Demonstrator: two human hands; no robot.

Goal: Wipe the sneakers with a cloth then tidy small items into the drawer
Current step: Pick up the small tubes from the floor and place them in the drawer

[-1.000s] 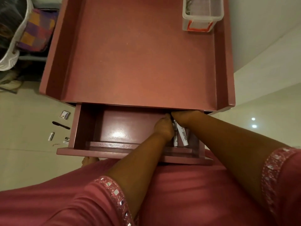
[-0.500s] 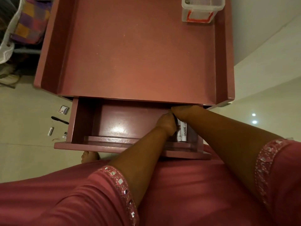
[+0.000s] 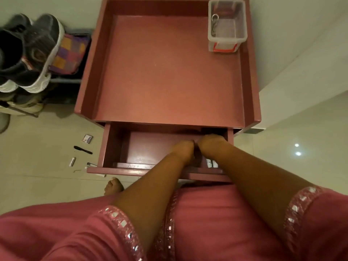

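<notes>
head view: both hands (image 3: 195,147) in open drawer (image 3: 116,146)

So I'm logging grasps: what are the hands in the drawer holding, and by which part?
Cannot be told: left hand and right hand meet inside the drawer, fingers hidden.

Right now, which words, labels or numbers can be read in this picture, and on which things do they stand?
None can be read.
White items in the drawer: dark print, too blurred.
Small card on the floor: printed marks, too small.
Drawer front edge: faint marks, unreadable.
Clear box: no text shows.
</notes>
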